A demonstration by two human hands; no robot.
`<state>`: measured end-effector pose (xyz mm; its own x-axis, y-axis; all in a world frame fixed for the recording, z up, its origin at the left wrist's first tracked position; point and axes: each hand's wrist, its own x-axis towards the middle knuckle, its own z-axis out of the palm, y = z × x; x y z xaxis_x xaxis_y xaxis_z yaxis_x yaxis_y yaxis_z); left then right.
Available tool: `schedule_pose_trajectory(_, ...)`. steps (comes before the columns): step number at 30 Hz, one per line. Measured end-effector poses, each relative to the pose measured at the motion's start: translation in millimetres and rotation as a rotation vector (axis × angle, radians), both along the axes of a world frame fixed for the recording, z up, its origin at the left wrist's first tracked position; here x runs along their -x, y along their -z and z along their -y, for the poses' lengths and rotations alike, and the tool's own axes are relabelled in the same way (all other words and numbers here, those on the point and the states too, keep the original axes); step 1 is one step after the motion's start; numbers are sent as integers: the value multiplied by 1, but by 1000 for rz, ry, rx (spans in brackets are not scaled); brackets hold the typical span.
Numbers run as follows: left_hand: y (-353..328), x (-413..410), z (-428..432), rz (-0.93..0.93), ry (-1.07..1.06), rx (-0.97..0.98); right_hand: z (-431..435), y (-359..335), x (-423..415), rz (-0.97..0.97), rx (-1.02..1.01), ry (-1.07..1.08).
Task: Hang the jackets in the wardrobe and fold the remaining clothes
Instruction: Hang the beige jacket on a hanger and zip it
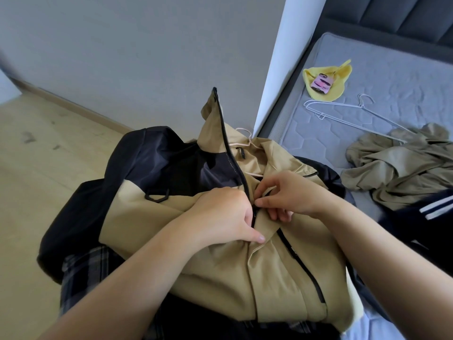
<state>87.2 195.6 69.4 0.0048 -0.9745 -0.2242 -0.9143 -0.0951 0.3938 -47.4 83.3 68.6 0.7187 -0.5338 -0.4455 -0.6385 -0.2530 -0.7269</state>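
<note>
Nearest the camera, a tan and navy jacket (269,271) is held against the person's lap, partly over the edge of the bed (343,123), with plaid cloth (83,268) seen beneath it. The left hand (225,217) is closed on the tan front panel beside the zip (235,163), thumb pressed flat on the cloth, apparently so that the fabric is kept taut and the two edges are lined up. The right hand (286,195) is pinched at the point where the zip halves meet; finger and thumb are drawn together on something small, probably the slider, though that part is hidden by the fingers and cannot be made out for certain. Above the hands the zip is open, and the collar is stood up toward the wall. It is judged that the jacket is being zipped so that it will sit properly on a hanger.

Further off, on the bed, an olive garment (397,163) is left crumpled, with a dark striped piece (431,209) just beside it; both are not yet folded. A white wire hanger (348,114) is laid near them, within reach for the jacket. Beyond it, a phone (321,82) is rested on a yellow cloth (338,79). The wardrobe is not in view.
</note>
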Motion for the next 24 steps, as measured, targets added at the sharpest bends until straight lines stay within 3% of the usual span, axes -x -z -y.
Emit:
schedule_pose_trajectory(4, 1, 0, 1, 3, 0, -1, 0, -2, -1, -2, 16, -100)
schedule_pose_trajectory(6, 1, -1, 1, -6, 1, -5, -2, 0, -3, 1, 212, -148)
schedule_pose_trajectory(9, 0, -2, 4, -14, 17, -38, -4, 0, -3, -14, 690, -227)
schedule_pose_trajectory(13, 0, -5, 10, -22, 66, -108, 9, -8, -1, 124, 865, -461)
schedule_pose_trajectory(17, 0, -7, 16, -69, 113, -129, 15, -1, -11, 269, 1079, -172)
schedule_pose_trajectory(21, -3, -9, 15, -84, 118, -190, 6, 20, -10, 339, 1067, 25)
schedule_pose_trajectory(24, -4, -10, 15, -55, 163, -197, 10, 21, -16, 271, 1087, 96)
